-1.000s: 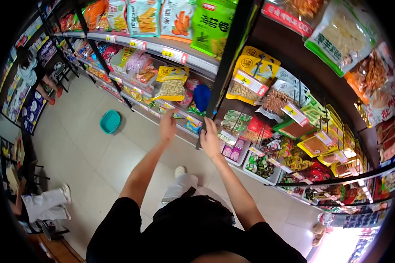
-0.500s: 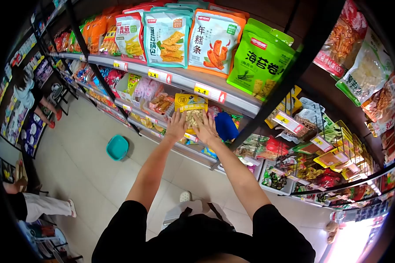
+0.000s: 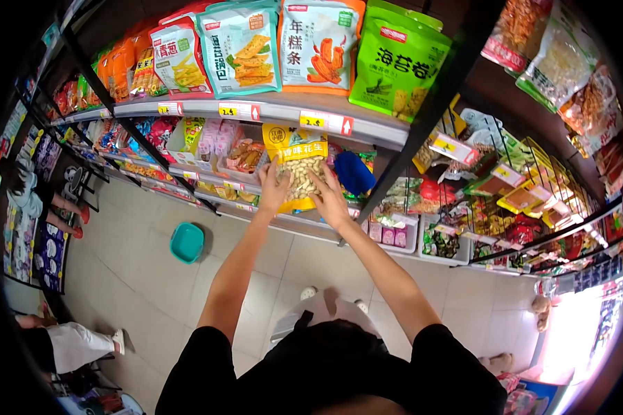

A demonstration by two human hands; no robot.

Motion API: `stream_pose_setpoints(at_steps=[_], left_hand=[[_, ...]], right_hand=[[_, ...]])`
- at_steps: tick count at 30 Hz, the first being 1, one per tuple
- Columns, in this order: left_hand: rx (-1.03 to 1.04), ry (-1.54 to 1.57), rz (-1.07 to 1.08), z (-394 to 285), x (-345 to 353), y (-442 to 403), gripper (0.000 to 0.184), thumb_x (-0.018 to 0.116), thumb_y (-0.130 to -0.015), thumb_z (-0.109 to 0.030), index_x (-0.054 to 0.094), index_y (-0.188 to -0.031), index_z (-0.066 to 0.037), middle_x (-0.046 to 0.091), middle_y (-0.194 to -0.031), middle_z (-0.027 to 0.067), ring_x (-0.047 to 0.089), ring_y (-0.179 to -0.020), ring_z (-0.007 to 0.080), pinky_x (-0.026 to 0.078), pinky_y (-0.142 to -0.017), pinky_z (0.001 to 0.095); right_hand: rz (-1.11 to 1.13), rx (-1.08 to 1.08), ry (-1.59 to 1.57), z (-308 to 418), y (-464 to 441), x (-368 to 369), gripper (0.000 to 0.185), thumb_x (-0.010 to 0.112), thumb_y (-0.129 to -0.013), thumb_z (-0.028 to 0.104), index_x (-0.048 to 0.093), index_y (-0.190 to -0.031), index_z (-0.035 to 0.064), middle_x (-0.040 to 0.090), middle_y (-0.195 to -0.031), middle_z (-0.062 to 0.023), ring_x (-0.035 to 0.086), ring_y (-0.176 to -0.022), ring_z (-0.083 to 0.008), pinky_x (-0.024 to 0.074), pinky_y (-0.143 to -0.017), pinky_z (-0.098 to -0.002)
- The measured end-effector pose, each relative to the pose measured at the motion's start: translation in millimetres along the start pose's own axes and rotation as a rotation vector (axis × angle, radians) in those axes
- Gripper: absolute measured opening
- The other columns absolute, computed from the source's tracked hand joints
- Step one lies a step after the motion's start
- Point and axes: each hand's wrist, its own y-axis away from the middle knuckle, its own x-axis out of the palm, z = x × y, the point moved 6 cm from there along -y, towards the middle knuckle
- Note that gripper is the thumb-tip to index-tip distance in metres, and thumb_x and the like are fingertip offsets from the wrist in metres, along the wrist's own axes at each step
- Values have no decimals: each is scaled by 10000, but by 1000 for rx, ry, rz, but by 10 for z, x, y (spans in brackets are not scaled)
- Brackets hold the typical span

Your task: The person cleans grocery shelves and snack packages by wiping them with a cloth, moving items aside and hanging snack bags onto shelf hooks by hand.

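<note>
A yellow bag of peanuts with a clear window faces me at the lower shelf, in front of the goods there. My left hand grips its left side, fingers over the front edge. On the opposite side my right hand holds the bag, fingertips resting on the window. Just right of the bag is a dark blue item whose kind I cannot make out. Packs of small brown snacks sit in a bin to the left.
Above runs a shelf edge with price tags, carrying upright snack bags, one a green bag. A black rack post stands to the right. On the tiled floor is a teal basin. Other people are at the far left.
The peanut bag now shows more of its front and its window. My hands have moved from lying over its front to its two sides. The view has shifted slightly.
</note>
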Motion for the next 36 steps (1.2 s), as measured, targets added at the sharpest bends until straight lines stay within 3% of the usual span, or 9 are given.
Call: stream_pose_setpoints(at_steps=[5,10,16,20,22,24,28,32,36], left_hand=[[11,68,60,-712,-263,528,555,613,-916,-191,412,-1428,-118,337,-1257,214,421,-1142,327,415,-951,353],[-68,314,103,-918,196,920,566,615,-918,-135,383,-1429,-67,310,-1300,228,468,-1158,354,451,-960,349],[-29,273,129,-1459,639,1161,575,648,-899,-136,399,-1409,-50,275,-1393,195,440,-1237,332,477,-974,361],[-23,270,180,-1699,916,1376,587,673,-880,-141,433,-1413,-95,318,-1377,208,366,-1305,346,370,-1055,376],[1,350,235,-1935,1093,1519,595,673,-876,-132,432,-1420,-105,332,-1367,212,354,-1303,346,324,-1074,383],[33,308,231,-2200,1217,1584,609,664,-875,-103,414,-1431,-99,336,-1363,205,363,-1294,331,326,-1072,377],[37,470,290,-2618,1524,1513,626,648,-881,-56,375,-1444,-75,346,-1337,158,389,-1260,283,325,-1061,330],[107,391,226,-2826,1746,1282,622,638,-883,-58,367,-1442,-82,356,-1355,171,387,-1290,316,333,-1062,348],[126,206,186,-2922,1908,1044,624,615,-892,-131,335,-1448,-85,215,-1471,268,392,-1289,447,421,-1002,404]], right_hand=[[-29,-90,-79,211,962,-251,621,669,-825,16,489,-1396,179,256,-1537,-140,313,-1383,-343,338,-1103,-390],[-110,-104,-9,174,1445,-515,603,641,-802,-32,525,-1360,166,290,-1512,-143,368,-1333,-360,378,-1070,-401],[-129,-13,19,-104,1759,-1146,567,670,-811,36,535,-1350,147,255,-1527,-152,401,-1337,-338,410,-1054,-396],[-155,77,-163,-303,1905,-1686,664,717,-805,94,452,-1410,161,258,-1481,-172,470,-1260,-311,471,-980,-382],[-187,166,-221,-443,1947,-1919,687,733,-814,152,423,-1428,156,258,-1476,-209,395,-1311,-352,420,-1024,-407],[-270,98,-149,-541,1928,-2128,702,735,-823,246,411,-1436,137,288,-1464,-235,231,-1387,-385,222,-1137,-450],[-316,68,-132,-627,1806,-2553,766,754,-796,171,367,-1455,123,303,-1438,-223,315,-1344,-379,277,-1110,-425],[-344,23,-167,-903,1535,-2811,834,771,-755,88,336,-1466,108,336,-1398,-218,420,-1284,-353,352,-1072,-392],[-403,-14,-178,-841,1335,-3006,844,756,-755,48,319,-1474,102,353,-1410,-197,401,-1301,-354,343,-1080,-395]])
